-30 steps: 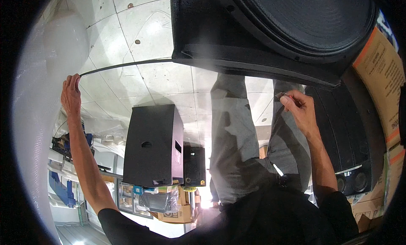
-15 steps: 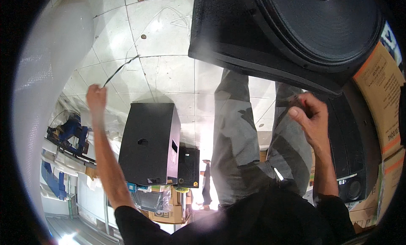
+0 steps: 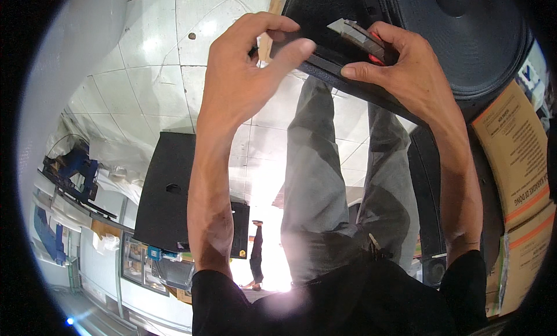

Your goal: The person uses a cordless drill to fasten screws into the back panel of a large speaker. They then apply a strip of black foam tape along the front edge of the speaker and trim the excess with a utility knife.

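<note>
We have a single view, from a fisheye camera worn on the head. It looks steeply down past the person's own legs to the tiled floor (image 3: 156,40). Both forearms rise from the lower edge, and the hands sit very close to the lens near the top. Straight lines bow toward the dark rim.

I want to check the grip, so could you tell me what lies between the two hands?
In the head view, the black speaker cabinet's edge spans between the left hand and right hand, which holds a grey-and-red utility knife.
</note>
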`<state>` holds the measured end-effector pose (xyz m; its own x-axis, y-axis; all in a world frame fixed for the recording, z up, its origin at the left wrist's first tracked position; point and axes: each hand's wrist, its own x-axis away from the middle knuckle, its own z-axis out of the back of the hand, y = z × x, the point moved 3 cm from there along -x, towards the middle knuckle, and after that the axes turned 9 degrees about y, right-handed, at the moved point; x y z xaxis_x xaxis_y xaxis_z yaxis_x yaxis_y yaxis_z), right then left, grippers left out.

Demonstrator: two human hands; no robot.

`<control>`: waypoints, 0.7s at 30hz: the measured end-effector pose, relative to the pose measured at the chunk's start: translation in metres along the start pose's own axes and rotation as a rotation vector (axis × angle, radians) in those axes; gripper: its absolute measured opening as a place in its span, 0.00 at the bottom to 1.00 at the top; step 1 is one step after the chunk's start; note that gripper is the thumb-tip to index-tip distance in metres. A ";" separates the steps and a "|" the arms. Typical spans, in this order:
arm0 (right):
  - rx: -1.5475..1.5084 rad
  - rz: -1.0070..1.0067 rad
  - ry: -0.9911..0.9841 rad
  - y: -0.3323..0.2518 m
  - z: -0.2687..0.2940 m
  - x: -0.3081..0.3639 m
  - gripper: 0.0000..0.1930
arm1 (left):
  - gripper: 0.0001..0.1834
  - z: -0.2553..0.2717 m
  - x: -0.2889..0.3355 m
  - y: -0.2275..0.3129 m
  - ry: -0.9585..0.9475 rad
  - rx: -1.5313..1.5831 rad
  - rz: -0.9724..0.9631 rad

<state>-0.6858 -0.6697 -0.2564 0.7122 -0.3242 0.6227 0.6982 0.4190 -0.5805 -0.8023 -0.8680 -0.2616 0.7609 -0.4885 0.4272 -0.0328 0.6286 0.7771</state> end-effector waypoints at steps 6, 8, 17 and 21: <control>0.060 -0.005 0.028 -0.001 -0.003 0.000 0.22 | 0.15 -0.005 -0.002 -0.004 -0.022 -0.035 -0.106; 0.034 -0.017 0.058 -0.005 -0.004 0.001 0.21 | 0.15 -0.005 -0.003 -0.003 0.020 -0.054 -0.189; 0.172 -0.028 0.093 -0.021 -0.007 0.001 0.25 | 0.12 0.003 -0.024 -0.003 -0.184 -0.171 0.106; 0.162 0.030 0.172 -0.026 -0.017 -0.004 0.28 | 0.11 0.009 -0.036 -0.010 -0.263 -0.103 0.087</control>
<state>-0.7057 -0.6938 -0.2529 0.7439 -0.4439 0.4996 0.6658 0.5566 -0.4969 -0.8356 -0.8622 -0.2808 0.5636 -0.5619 0.6055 -0.0140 0.7264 0.6871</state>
